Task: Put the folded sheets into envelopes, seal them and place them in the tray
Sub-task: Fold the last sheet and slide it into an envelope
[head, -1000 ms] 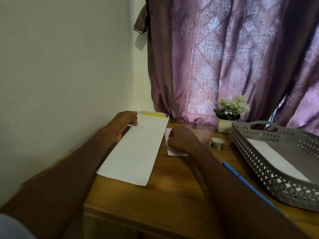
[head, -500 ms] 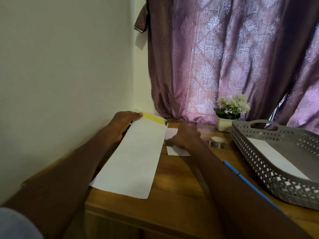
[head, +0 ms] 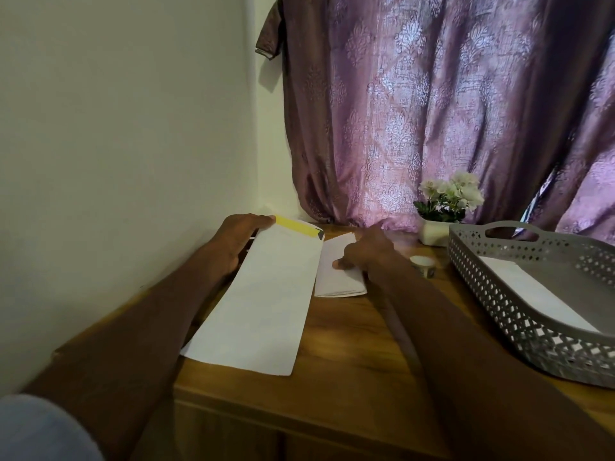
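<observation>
A long white envelope (head: pixel 263 301) with a yellow strip on its far flap lies tilted over the table's left side. My left hand (head: pixel 238 239) holds its far left corner, fingers curled round the edge. Just right of it lies a small stack of folded white sheets (head: pixel 336 277). My right hand (head: pixel 367 252) rests on that stack, the thumb pressing its top sheet; whether the fingers grip a sheet is hidden. A grey perforated tray (head: pixel 492 281) stands at the right with one white envelope (head: pixel 535 294) inside.
A roll of tape (head: pixel 422 262) sits between the sheets and the tray. A small white pot with white flowers (head: pixel 446 207) stands at the back by the purple curtain (head: pixel 449 111). A wall (head: pixel 116 144) runs along the left of the wooden table (head: pixel 349 361).
The envelope has slid nearer to me and its far end has lifted in my left hand. My right hand opened from a fist and reached farther over the folded sheets.
</observation>
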